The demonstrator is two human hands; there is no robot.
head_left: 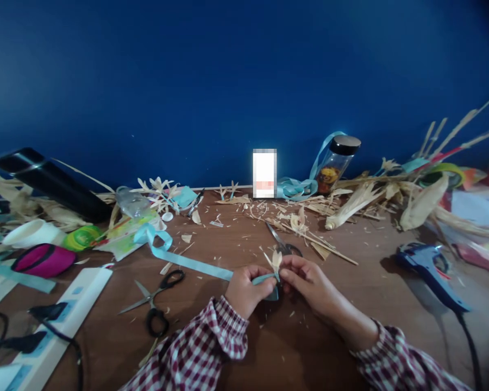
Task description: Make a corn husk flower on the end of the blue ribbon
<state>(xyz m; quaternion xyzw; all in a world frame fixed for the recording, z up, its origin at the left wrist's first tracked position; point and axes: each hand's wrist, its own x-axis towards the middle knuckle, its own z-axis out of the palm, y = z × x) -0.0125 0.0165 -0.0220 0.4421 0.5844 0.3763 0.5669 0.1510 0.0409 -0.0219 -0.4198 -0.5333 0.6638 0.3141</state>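
My left hand (252, 288) pinches a light blue ribbon (199, 266), whose long tail runs off to the left over the table and ends in a loose loop. Close beside it, my right hand (303, 279) has thumb and forefinger closed at the base of a small corn husk flower (276, 260). The flower stands upright between both hands, and ribbon lies against its stem. Just behind the right hand is a dark-handled pair of scissors (287, 247), partly hidden. Another open pair of scissors (152, 301) lies left of my left hand.
A blue glue gun (434, 277) lies at right, its cord trailing forward. A white power strip (69, 320) with black plugs sits at left. Along the blue wall are a tilted jar (334, 168), corn husks (354, 203), finished husk flowers (158, 190) and a black cylinder (52, 182). Husk scraps litter the table.
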